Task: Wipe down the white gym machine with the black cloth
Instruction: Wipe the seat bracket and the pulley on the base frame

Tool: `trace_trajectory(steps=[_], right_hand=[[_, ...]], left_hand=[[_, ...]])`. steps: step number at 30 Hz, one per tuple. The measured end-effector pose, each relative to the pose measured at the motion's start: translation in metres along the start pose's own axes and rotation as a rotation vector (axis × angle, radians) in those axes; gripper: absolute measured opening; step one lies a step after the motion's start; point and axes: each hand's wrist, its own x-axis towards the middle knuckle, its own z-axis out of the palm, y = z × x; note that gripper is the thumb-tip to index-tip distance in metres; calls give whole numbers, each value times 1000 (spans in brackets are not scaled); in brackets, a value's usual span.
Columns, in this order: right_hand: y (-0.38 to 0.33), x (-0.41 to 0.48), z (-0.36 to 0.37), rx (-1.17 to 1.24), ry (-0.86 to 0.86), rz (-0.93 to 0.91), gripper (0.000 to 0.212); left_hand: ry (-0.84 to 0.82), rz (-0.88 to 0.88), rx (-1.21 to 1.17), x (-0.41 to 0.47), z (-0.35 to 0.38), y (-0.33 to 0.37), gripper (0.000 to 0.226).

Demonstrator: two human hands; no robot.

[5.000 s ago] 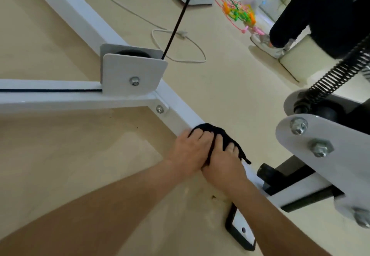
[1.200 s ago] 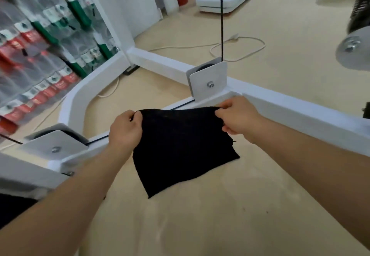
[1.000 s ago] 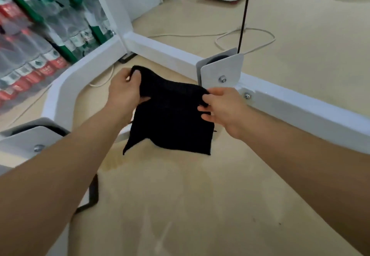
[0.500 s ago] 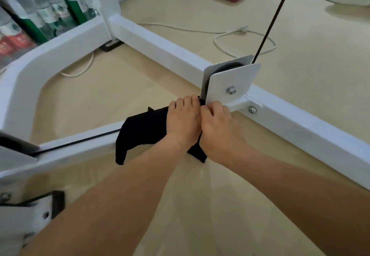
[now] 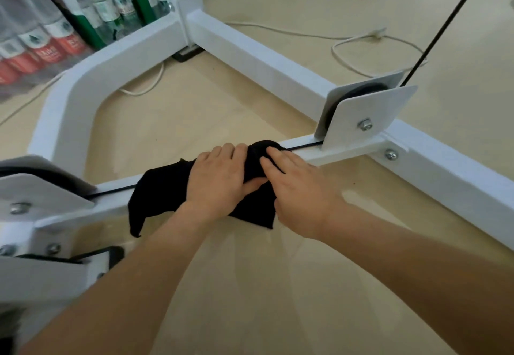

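The black cloth (image 5: pixel 158 190) lies draped over the low white crossbar (image 5: pixel 303 149) of the gym machine, with one corner hanging off the near side toward the floor. My left hand (image 5: pixel 219 179) presses flat on the middle of the cloth. Beside it, my right hand (image 5: pixel 300 196) presses on the cloth's bunched right end with straight fingers. A thin black cable runs along the top of the crossbar and passes under the cloth.
A white pulley bracket (image 5: pixel 367 115) stands at the crossbar's right end, where a black cable (image 5: pixel 445 26) rises. Another bracket (image 5: pixel 36 196) sits at the left. The long white frame beam (image 5: pixel 264 60) runs behind. Bottles (image 5: pixel 55 29) line the far left; a white cord (image 5: pixel 350 65) loops on the floor.
The cloth went from being held spread in the air to lying on the crossbar. Both hands have slid left with it, away from the right pulley bracket.
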Motion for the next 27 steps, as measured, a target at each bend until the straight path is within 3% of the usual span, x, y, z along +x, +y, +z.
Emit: trace_trajectory(steps=[4,8,11,15,18,22,27], right_hand=[[17,-14,5,-29,-38,87,71],[31,-22,9,-164,94,256,61],[29,-16,14,-141,104,236,59],[6,-14,14,-190,-24,145,70],[-24,-9,9,-83,-62,24,72],[-69,9,13,180,-116,9,84],[-75,10,19,98,-117,-31,84]], left_hand=[[-98,-73,-46,18,-10,17,75],[-40,86,-86,51,-11,81,63],[-27,121,-53,53,-6,86,63],[-18,161,-69,30,-4,61,61],[-26,59,-97,-4,2,20,57],[-31,-169,-74,-66,10,-48,61],[-118,-345,-116,-80,-4,-55,65]])
